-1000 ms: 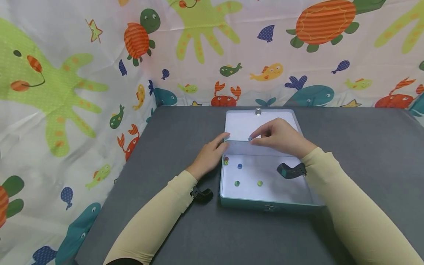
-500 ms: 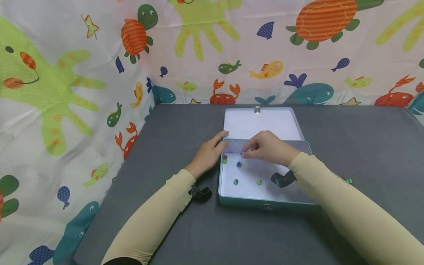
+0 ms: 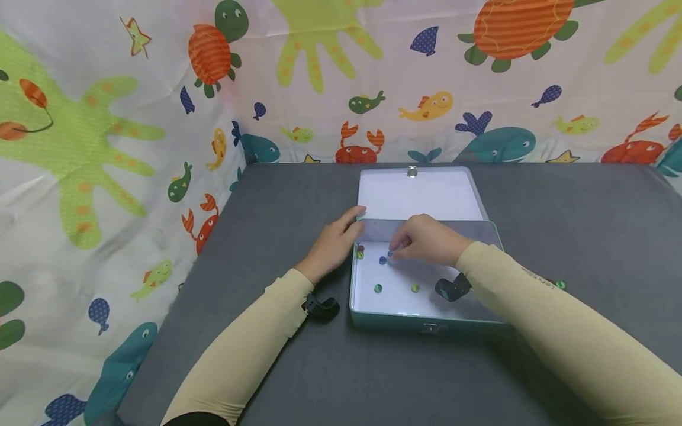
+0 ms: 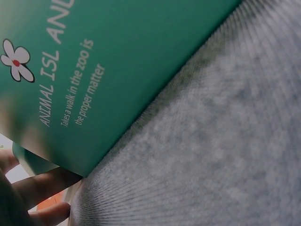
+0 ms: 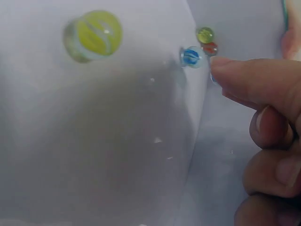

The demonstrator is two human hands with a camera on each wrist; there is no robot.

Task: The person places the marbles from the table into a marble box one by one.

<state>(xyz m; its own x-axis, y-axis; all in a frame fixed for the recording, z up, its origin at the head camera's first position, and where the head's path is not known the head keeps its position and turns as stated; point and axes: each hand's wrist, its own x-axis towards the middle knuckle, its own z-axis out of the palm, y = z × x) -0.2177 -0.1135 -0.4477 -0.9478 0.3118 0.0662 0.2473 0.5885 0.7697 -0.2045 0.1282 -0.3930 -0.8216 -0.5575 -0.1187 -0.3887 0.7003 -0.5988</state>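
A teal metal box (image 3: 389,321) with a white inside lies open, its lid (image 3: 421,192) folded back. My left hand (image 3: 329,245) grips its back left corner, fingers (image 4: 44,188) reaching behind the back wall. Low over the box floor, my right hand (image 3: 428,239) pinches a small blue marble (image 3: 390,253) between thumb and forefinger; the thumb hides most of it in the right wrist view. Just left lies another blue marble (image 5: 192,57). A yellow-green marble (image 5: 205,35) and a red marble (image 5: 210,48) sit together by the left wall.
Towards the front of the box floor lie a green marble (image 3: 378,288) and a yellow marble (image 3: 415,288). Another green marble (image 3: 560,284) is outside, beside my right sleeve on the grey table (image 3: 288,201). A curtain with sea animals (image 3: 319,124) hangs behind and left.
My right hand has come down from in front of the lid into the box, carrying the blue marble leftward close to the other blue one. The left hand keeps its place at the corner.
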